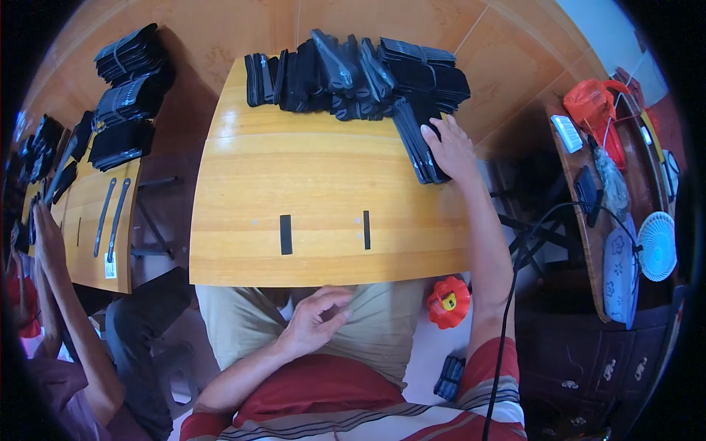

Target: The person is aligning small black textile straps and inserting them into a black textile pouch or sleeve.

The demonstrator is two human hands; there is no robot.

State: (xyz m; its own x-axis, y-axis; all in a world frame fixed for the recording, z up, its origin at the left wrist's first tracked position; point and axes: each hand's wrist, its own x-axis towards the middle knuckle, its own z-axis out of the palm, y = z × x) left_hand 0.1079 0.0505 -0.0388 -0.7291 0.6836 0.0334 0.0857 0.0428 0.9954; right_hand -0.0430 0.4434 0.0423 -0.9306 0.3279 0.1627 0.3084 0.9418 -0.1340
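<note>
At the right side of the wooden table [243,169], my right hand [452,149] lies on a stack of flat black pieces [415,143], its fingers stretched out over them. The stack hangs together in a slanted row near the table's right edge. My left hand [318,321] is over my lap, just below the table's front edge, fingers loosely curled and thumb apart. Nothing shows in it. Two short black strips [286,235] lie flat on the tabletop nearer to me. What the black pieces are made into cannot be made out.
Banded black bundles [423,66] line the table's far edge. Left, a co-worker's hands [48,235] are at another table [88,250] with black stacks and two grey straps. Right stands a side table with a red bag [592,106] and small fan [657,246]. A black cable [515,279] crosses by my right arm.
</note>
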